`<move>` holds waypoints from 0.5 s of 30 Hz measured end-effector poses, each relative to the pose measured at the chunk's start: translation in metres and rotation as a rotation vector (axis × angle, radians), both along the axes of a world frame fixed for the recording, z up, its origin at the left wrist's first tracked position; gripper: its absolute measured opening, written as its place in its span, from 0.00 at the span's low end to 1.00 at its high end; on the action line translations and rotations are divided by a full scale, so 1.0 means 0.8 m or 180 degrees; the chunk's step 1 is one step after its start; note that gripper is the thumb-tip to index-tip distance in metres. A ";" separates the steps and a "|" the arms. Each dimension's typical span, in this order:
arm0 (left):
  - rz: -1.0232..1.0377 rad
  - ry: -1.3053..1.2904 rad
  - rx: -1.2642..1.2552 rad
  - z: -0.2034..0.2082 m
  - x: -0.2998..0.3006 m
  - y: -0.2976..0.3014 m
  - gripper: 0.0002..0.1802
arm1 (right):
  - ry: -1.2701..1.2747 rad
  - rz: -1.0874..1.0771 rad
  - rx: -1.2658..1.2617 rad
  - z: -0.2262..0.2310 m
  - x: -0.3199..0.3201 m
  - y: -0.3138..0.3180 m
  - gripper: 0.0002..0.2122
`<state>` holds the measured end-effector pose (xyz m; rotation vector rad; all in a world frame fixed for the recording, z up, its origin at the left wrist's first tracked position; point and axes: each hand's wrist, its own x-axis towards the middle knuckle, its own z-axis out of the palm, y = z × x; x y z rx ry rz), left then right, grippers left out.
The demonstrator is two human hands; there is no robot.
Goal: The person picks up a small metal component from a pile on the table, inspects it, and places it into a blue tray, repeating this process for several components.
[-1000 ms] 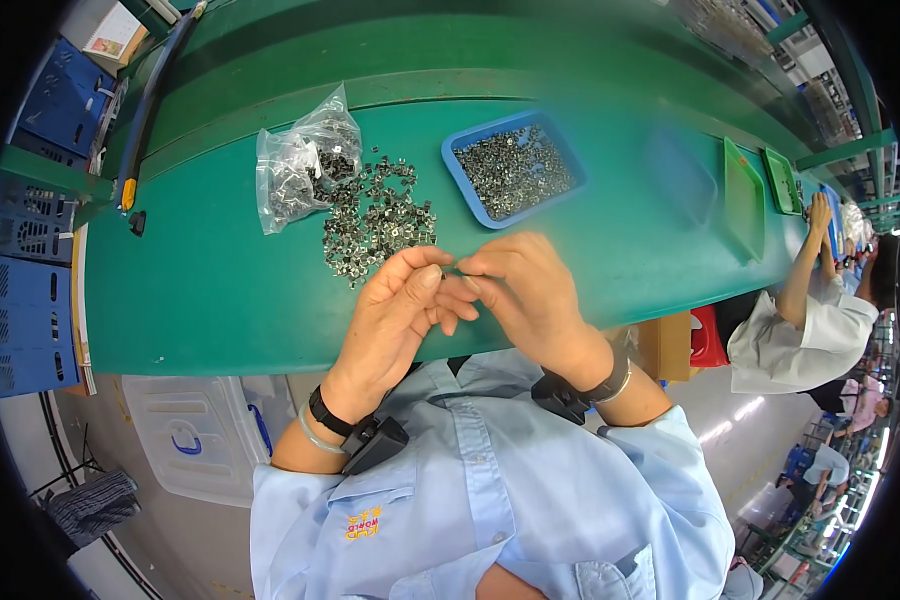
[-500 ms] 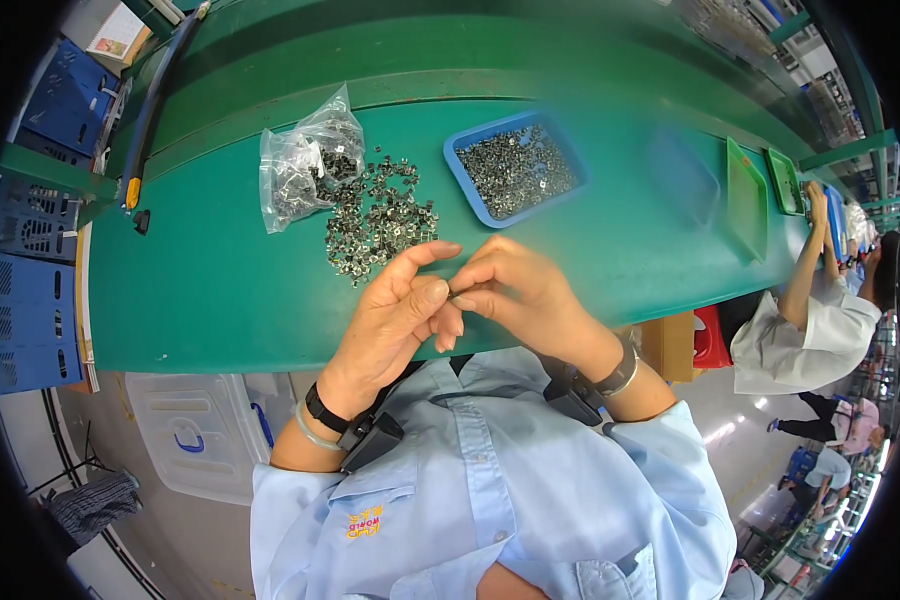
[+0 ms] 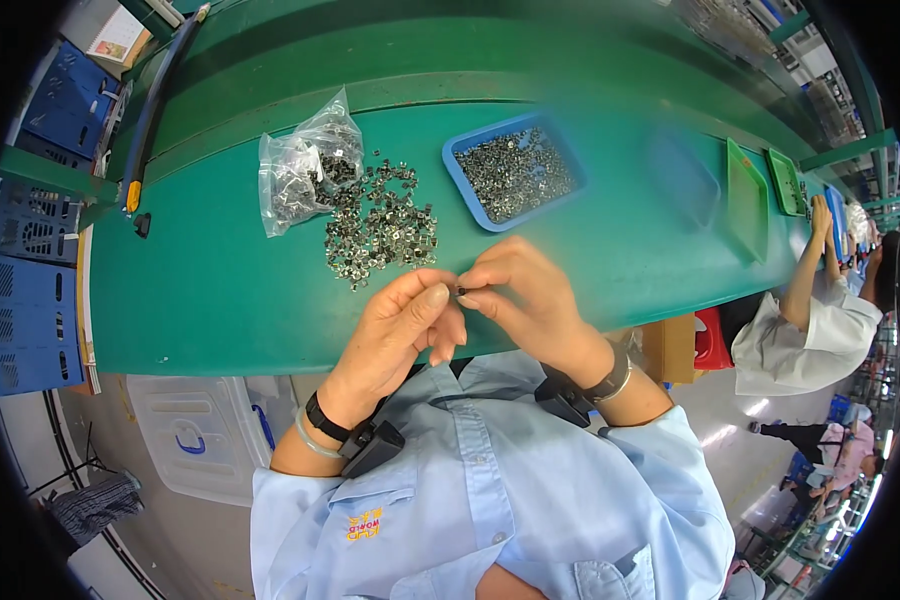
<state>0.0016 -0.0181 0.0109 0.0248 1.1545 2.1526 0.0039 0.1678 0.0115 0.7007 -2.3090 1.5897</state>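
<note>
Right hand (image 3: 532, 308): pinched a small dark part (image 3: 461, 291) between thumb and forefinger, with fingers set narrow.
Small dark part: stuck out at the right fingertips, raised over the near side of the bench (image 3: 230, 310) (too tiny for detail).
Left hand (image 3: 400, 325): curved in just beside, with thumb and forefinger close to the same part; could not tell whether gripping or only touching.
Loose parts (image 3: 380, 240): lay spread beyond the left hand, mixed black and silvery.
Clear bag (image 3: 282, 195): lay against the left side of the loose parts, with more of the like inside.
Blue tray (image 3: 468, 188): stood to the right of the loose parts, well apart, filled across the bottom with small parts.
Green tray (image 3: 746, 205): stood farther right, near a co-worker (image 3: 802, 345) in a pale top.
</note>
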 end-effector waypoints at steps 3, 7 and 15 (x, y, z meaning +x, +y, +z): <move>0.0050 0.0041 0.0059 -0.005 0.000 0.000 0.12 | 0.0244 -0.0163 0.0232 -0.004 0.002 -0.002 0.11; 0.0123 0.0104 -0.0127 -0.003 0.000 0.000 0.11 | 0.0264 -0.0244 0.0466 -0.006 0.006 -0.003 0.11; 0.0042 -0.0123 0.0271 -0.007 0.000 -0.001 0.09 | 0.0140 -0.0207 0.0350 -0.006 0.009 -0.002 0.12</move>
